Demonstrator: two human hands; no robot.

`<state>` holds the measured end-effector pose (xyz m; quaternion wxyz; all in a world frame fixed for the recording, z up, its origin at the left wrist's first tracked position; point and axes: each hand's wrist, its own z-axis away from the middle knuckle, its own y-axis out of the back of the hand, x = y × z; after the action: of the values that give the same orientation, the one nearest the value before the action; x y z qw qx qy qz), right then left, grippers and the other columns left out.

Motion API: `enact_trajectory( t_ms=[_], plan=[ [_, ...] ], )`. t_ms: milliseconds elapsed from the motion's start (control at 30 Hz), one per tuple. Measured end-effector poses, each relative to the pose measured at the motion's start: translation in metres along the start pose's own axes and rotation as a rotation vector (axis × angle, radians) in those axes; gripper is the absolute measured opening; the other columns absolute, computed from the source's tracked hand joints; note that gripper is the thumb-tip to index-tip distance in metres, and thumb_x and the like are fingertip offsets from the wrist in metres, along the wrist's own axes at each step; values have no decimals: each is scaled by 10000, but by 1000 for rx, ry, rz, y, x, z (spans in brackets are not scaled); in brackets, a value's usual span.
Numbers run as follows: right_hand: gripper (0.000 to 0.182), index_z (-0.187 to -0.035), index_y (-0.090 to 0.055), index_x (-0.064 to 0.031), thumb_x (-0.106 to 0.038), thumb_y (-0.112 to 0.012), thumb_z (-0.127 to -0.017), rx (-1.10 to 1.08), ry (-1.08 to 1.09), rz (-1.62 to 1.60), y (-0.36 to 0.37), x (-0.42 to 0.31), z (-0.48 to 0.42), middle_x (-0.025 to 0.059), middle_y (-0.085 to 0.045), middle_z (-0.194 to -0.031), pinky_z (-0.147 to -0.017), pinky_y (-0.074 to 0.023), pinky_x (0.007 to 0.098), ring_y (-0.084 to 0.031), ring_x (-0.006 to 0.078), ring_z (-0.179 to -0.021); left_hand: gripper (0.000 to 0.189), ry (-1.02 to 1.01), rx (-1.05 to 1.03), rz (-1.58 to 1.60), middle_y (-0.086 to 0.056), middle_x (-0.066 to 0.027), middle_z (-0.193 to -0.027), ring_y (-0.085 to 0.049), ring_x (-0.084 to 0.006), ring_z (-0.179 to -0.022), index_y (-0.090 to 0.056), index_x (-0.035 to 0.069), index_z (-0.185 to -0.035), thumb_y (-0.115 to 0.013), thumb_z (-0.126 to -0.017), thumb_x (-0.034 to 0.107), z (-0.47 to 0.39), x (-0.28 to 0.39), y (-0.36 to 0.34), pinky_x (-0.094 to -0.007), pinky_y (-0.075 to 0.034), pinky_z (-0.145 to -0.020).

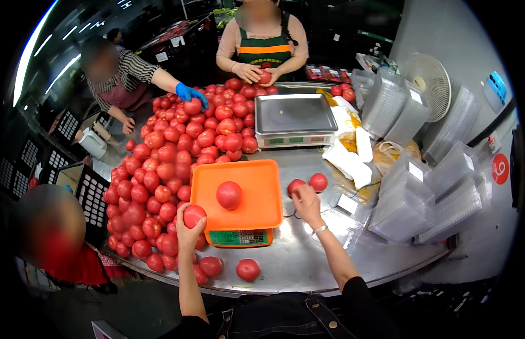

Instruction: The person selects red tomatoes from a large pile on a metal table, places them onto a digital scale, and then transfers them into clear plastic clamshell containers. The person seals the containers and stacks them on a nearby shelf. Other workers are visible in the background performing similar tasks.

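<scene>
My left hand (188, 229) holds a tomato (194, 216) at the lower left corner of an orange tray (262, 212). The tray sits on an orange scale (239, 238) with a green display, and one large tomato (229, 195) rests in it. To the right of the tray, my right hand (307, 205) has its fingers at a tomato (294, 185) on the metal table; whether they grip it I cannot tell. Another tomato (318, 182) lies just beyond that hand. A large heap of tomatoes (162, 194) spreads left of and behind the tray.
A second scale with a steel pan (292, 113) stands farther back. Stacks of clear plastic containers (404, 199), white cloths (349, 163) and a fan (427, 87) are at the right. Across the table a person holds a tomato (265, 76); another's blue-gloved hand (190, 94) touches the heap.
</scene>
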<state>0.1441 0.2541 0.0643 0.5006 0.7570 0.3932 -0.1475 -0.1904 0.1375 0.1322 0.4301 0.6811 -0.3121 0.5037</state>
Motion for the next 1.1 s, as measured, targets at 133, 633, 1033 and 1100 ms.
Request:
enact_trajectory(
  t_ms=[133,633,1033,1100],
  plan=[
    [586,-1208,-528,-131,-220,-751,-673,-218,-47,308,-21,52,-22,120,-539,-1098,-816,-433,462,-518,343,-993,512,51,1,181,-510,-96,-1162,-525,-201,-1046,-495,52,-1210,-708,-747,93,30,1,7,-330,-453,-898],
    [629,-1216,-515,-67,-252,-762,-667,-299,181,10,-19,-69,-54,153,-529,-1167,-892,-438,431,-497,346,-1070,508,397,-33,478,-560,-100,-1053,-595,-173,-899,-460,68,-1228,-708,-786,99,113,-27,18,-301,-513,-779],
    [385,-1109,-552,-10,-89,-698,-762,-303,208,-226,15,-117,77,169,-592,-1047,-823,-484,378,-578,342,-955,474,405,101,462,-540,-99,-1062,-553,-173,-959,-478,58,-1203,-705,-791,126,146,-47,42,-306,-486,-832],
    [475,-1177,-530,-27,-176,-714,-765,-523,144,-209,8,-106,116,183,-549,-1147,-890,-462,390,-537,342,-1050,457,482,80,585,-538,-99,-1052,-561,-165,-928,-478,55,-1193,-700,-799,123,146,-35,42,-287,-510,-767]
  ],
)
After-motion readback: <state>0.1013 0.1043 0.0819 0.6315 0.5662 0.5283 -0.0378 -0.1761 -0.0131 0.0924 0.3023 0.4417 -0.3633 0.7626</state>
